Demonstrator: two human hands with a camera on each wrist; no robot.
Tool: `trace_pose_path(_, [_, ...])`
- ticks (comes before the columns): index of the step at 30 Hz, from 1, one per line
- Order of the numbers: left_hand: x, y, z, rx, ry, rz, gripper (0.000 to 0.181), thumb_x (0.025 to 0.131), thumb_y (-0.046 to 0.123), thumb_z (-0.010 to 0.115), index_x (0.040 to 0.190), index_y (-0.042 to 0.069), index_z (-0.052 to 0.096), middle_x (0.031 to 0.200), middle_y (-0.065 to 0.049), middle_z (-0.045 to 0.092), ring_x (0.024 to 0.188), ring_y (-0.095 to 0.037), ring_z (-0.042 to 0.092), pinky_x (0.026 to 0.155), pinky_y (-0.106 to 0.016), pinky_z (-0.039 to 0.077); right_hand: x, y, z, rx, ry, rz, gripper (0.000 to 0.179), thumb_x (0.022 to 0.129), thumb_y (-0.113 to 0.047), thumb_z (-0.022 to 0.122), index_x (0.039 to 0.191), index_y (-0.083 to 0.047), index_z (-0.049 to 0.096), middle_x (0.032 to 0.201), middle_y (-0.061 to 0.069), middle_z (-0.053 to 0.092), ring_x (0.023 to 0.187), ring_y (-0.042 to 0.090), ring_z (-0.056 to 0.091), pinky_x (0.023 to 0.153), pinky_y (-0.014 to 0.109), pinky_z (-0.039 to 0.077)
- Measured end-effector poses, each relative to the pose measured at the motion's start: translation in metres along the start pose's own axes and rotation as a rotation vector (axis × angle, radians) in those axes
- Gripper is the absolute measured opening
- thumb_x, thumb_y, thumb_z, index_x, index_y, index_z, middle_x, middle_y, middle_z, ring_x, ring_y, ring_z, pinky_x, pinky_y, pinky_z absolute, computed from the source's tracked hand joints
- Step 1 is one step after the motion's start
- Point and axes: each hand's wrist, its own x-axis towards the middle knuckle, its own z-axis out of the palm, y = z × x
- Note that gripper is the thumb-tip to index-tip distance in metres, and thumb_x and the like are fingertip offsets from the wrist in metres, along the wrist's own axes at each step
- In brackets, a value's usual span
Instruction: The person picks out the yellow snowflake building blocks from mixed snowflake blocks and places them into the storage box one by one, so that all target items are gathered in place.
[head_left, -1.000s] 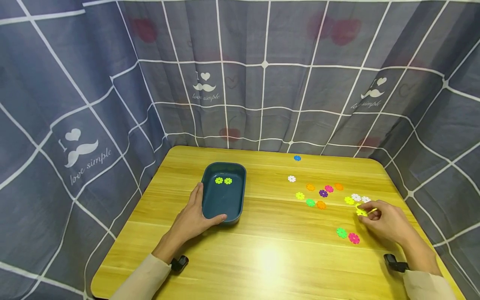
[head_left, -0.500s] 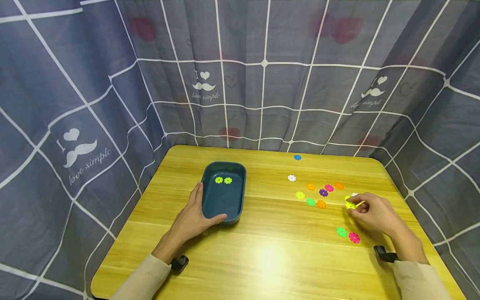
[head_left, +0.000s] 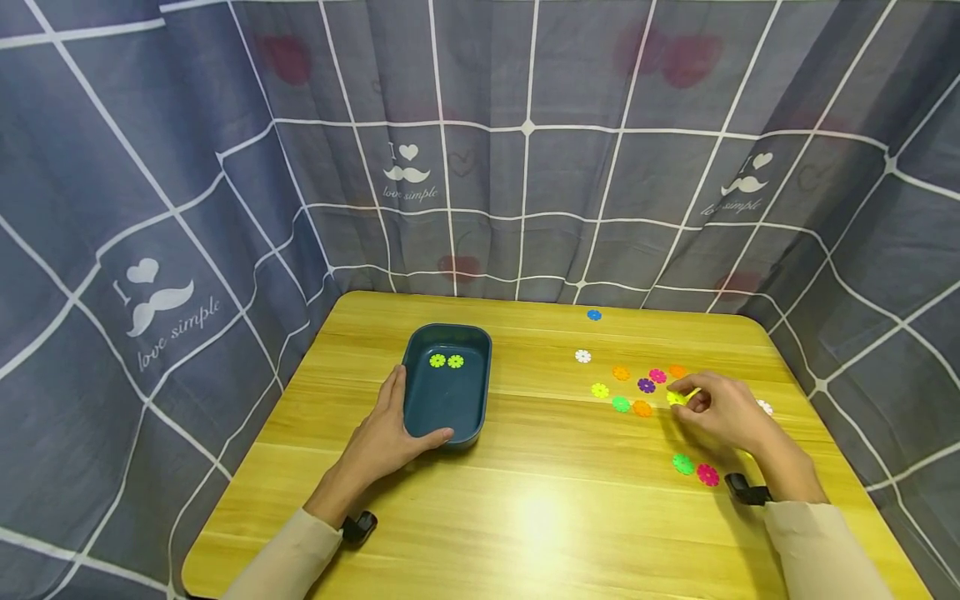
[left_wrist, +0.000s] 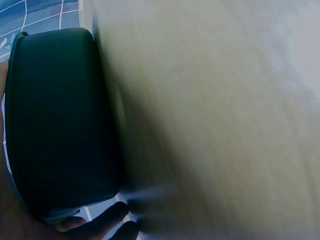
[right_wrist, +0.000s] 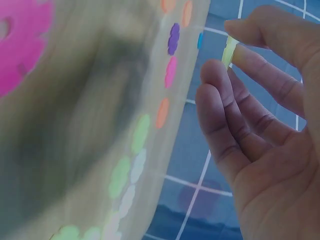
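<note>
In the head view, my left hand [head_left: 382,437] holds the near left corner of a dark teal plastic tray [head_left: 446,408], thumb along its near rim and fingers along its left side. The tray's outer wall [left_wrist: 60,120] fills much of the left wrist view. Two yellow-green flower-shaped discs [head_left: 447,361] lie inside it, side by side. Over the right part of the table, my right hand [head_left: 727,412] pinches a yellow flower-shaped disc [head_left: 676,399] between thumb and index finger. The right wrist view shows this yellow disc [right_wrist: 228,52] edge-on, raised off the table.
Several loose flower discs lie on the wooden table [head_left: 540,467]: an orange one [head_left: 642,409], a purple one [head_left: 647,386], a white one [head_left: 582,357] and a blue one [head_left: 594,315]. A green disc [head_left: 682,464] and a pink disc [head_left: 708,475] lie nearer. A checked curtain [head_left: 487,167] surrounds the table.
My right hand has moved left and slightly away across the table, carrying the pinched yellow disc. The left hand and the tray have stayed in place.
</note>
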Motion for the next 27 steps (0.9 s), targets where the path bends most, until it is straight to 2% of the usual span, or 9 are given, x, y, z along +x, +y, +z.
trace_pose_path(8, [0.0, 0.0, 0.0, 0.007, 0.013, 0.011, 0.155, 0.085, 0.097, 0.078, 0.189, 0.021, -0.008, 0.199, -0.01, 0.003, 0.164, -0.054, 0.053, 0.122, -0.076, 0.055, 0.017, -0.011, 0.002, -0.001, -0.017, -0.013, 0.025, 0.096, -0.017, 0.096, 0.119, -0.01, 0.088, 0.106, 0.003, 0.085, 0.082, 0.006, 0.073, 0.074, 0.027, 0.059])
trace_pose_path(19, [0.0, 0.0, 0.001, 0.002, 0.008, 0.005, 0.155, 0.085, 0.099, 0.077, 0.189, 0.024, -0.01, 0.199, -0.01, 0.002, 0.167, -0.055, 0.05, 0.124, -0.076, 0.053, 0.04, -0.031, 0.008, 0.039, -0.043, -0.04, 0.028, 0.099, -0.018, 0.094, 0.125, -0.01, 0.088, 0.113, 0.005, 0.086, 0.09, 0.013, 0.076, 0.078, 0.03, 0.061])
trace_pose_path(23, [0.0, -0.001, 0.001, 0.002, 0.008, 0.005, 0.155, 0.084, 0.099, 0.077, 0.189, 0.023, -0.01, 0.2, -0.01, 0.002, 0.167, -0.055, 0.05, 0.124, -0.076, 0.053, 0.047, -0.037, 0.011, 0.048, -0.049, -0.038, 0.027, 0.1, -0.017, 0.094, 0.125, -0.01, 0.088, 0.113, 0.006, 0.085, 0.091, 0.014, 0.076, 0.079, 0.03, 0.061])
trace_pose_path(27, [0.0, -0.001, 0.001, 0.001, 0.013, 0.012, 0.155, 0.085, 0.098, 0.077, 0.189, 0.024, -0.01, 0.199, -0.01, 0.002, 0.167, -0.054, 0.049, 0.123, -0.076, 0.053, 0.053, -0.041, 0.016, 0.052, -0.038, -0.07, 0.026, 0.099, -0.014, 0.093, 0.124, -0.008, 0.088, 0.111, 0.007, 0.085, 0.088, 0.013, 0.076, 0.078, 0.03, 0.062])
